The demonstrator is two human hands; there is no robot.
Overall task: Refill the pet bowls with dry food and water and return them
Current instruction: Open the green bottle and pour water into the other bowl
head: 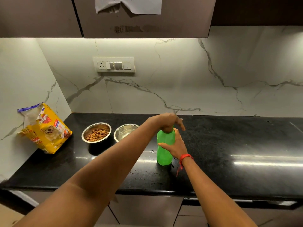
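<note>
Green bottle (164,149) stands upright on black surface (229,145). Left hand (168,122) curls over its cap, right hand (176,145) grips its body. Left of bottle: steel bowl (125,131), then kibble bowl (98,125), food bag (47,130) farthest left.

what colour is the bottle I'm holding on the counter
Bright green. The bottle shows best in the head view, the only one, standing on the black counter.
</note>
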